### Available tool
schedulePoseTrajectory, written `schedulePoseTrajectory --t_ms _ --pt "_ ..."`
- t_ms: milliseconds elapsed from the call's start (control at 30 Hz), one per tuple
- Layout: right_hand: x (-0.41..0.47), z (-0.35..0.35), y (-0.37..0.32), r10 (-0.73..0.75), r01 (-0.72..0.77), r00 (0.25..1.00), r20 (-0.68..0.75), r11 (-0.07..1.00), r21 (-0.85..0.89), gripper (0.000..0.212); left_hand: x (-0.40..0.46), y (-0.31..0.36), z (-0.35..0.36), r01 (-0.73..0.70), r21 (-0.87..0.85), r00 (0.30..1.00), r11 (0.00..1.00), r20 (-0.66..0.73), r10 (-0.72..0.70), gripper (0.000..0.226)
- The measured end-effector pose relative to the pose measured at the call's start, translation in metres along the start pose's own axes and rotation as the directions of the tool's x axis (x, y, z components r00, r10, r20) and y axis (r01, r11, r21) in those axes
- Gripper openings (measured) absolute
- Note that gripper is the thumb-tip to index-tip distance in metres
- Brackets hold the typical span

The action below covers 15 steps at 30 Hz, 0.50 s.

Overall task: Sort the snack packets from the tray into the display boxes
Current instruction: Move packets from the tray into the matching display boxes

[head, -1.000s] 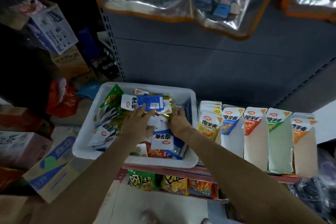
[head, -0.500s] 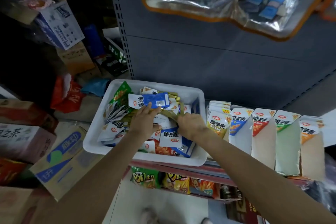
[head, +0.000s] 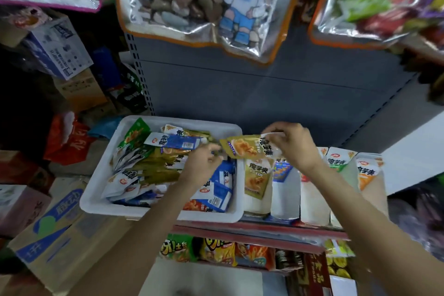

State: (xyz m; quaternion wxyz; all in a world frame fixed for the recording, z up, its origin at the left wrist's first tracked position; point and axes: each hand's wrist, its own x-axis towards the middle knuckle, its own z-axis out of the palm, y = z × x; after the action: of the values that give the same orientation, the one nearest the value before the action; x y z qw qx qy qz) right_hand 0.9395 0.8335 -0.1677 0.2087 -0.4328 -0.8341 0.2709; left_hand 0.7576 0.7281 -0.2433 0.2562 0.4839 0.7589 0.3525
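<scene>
Snack packets [head: 153, 168] fill a white tray [head: 96, 199] on a shop shelf [head: 252, 228]. The right hand [head: 292, 144] pinches a yellow packet [head: 245, 148] above the display boxes [head: 314, 204]; the left hand [head: 201, 166] curls, touching tray packets.

A shop: stocked shelf [head: 252, 229], hanging snack bags [head: 192, 2].

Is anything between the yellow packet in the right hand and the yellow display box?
Nothing visible. The right hand holds the yellow packet just above the yellow display box, whose open top shows packets of the same kind.
</scene>
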Motion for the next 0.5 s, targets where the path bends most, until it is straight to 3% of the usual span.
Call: schedulePoseTrajectory --t_ms 133,267,500 --pt "-0.002 -0.026 0.011 -0.007 0.005 0.999 -0.046 0.999 -0.038 0.003 0.004 0.017 0.031 0.077 -0.001 0.981 0.997 0.177 -0.076 0.048" --pt "-0.007 -0.018 0.021 -0.017 0.022 0.999 0.031 0.984 -0.176 0.004 0.003 0.015 0.051 0.234 -0.043 0.924 0.971 0.319 -0.209 0.068" --pt "-0.002 0.018 0.010 -0.170 0.228 0.969 0.181 0.895 -0.384 0.013 0.002 0.018 0.059 0.314 -0.142 0.920 0.939 0.292 -0.263 0.068"
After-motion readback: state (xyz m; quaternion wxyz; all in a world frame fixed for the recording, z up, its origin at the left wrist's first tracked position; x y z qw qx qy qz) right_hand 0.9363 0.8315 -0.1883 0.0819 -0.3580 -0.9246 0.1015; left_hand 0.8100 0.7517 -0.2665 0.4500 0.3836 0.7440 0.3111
